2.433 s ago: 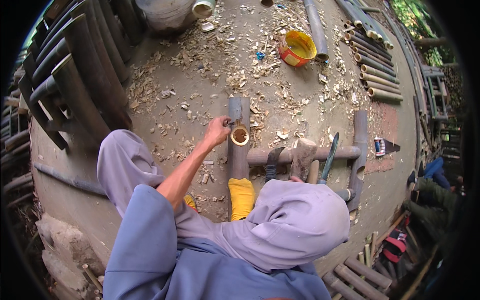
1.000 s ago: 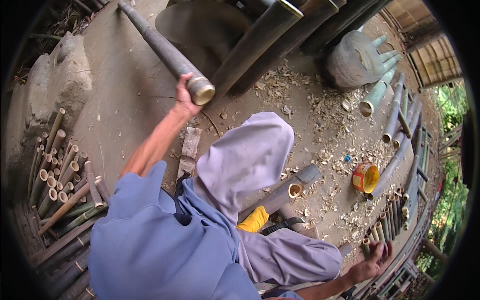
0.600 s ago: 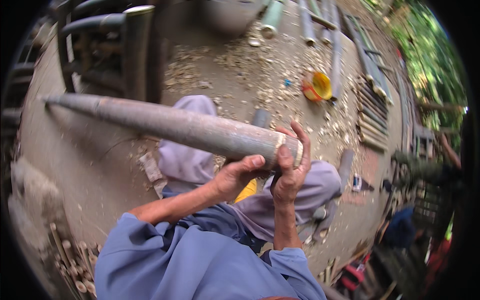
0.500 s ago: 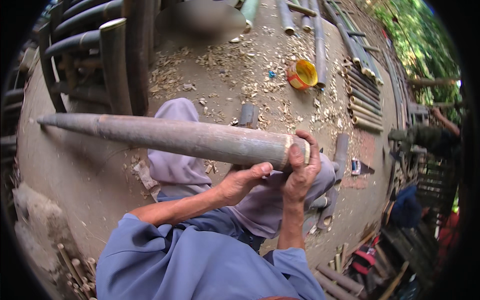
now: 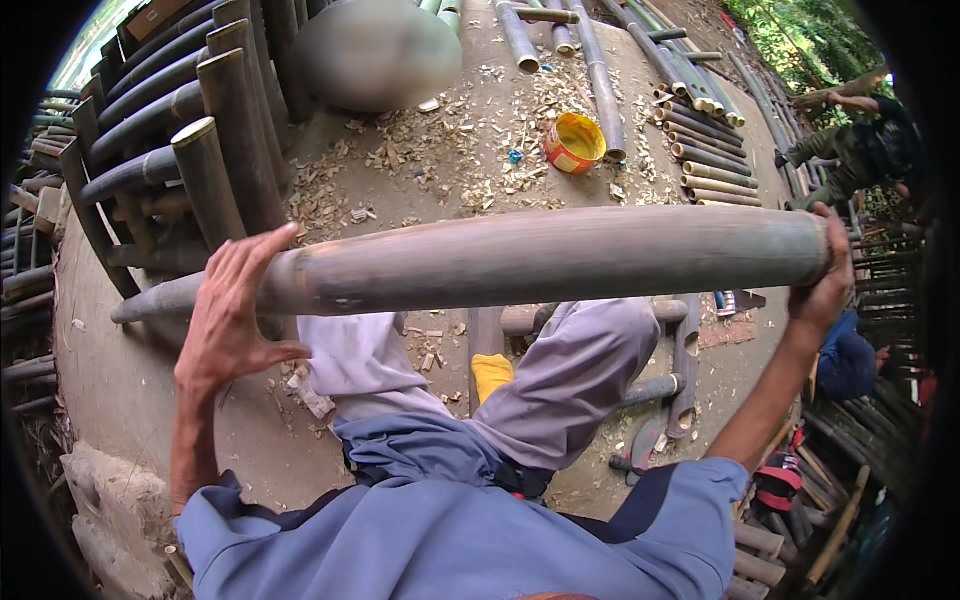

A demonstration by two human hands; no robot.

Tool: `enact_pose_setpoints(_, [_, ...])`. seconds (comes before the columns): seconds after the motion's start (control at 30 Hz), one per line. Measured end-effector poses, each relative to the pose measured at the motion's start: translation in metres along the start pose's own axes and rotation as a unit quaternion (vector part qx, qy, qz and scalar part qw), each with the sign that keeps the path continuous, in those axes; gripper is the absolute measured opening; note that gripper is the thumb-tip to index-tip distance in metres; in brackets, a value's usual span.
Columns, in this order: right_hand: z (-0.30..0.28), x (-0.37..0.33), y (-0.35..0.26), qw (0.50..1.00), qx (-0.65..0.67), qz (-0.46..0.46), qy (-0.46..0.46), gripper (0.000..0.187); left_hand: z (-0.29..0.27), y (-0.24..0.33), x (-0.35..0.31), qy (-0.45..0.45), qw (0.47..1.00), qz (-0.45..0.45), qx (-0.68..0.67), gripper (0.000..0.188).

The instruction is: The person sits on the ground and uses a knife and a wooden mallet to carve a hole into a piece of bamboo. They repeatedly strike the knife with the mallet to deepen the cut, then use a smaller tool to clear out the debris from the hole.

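A long, thick grey-brown bamboo pole lies crosswise in front of me, above my knees, slightly blurred. My right hand is wrapped round its right end. Over the narrower left part of the pole is my left hand, its fingers stretched above the upper edge and its thumb spread out below. The pole's thin left tip shows beyond that hand, low near the ground; whether it touches the ground I cannot tell. Both forearms are spread wide apart.
Bamboo furniture frames stand stacked at the left. Wood chips litter the ground near a red-and-yellow bucket. Cut bamboo lengths lie at the right, with another person beyond. A yellow cloth-like thing shows between my legs.
My hands have moved far apart, the left one along the pole to its narrow part, the right one outward with its end. The pole has shifted right, and its right end is higher in view.
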State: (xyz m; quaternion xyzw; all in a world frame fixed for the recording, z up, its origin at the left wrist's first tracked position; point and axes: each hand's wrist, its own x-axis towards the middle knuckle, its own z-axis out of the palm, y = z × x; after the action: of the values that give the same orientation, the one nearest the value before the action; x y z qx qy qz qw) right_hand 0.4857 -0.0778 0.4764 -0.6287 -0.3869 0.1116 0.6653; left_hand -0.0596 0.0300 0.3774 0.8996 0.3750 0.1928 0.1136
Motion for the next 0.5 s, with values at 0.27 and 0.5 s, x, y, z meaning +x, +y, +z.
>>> enact_pose_setpoints(0.27, [-0.032, 0.019, -0.025, 0.952, 0.236, -0.039, 0.19, 0.041, 0.026, -0.018, 0.008, -0.028, 0.996, -0.007, -0.08, 0.06])
enact_pose_setpoints(0.5, [0.182, -0.253, 0.072, 0.912, 0.102, 0.091, -0.386, 0.066, -0.008, 0.079, 0.114, -0.146, 0.953, 0.059, -0.258, 0.062])
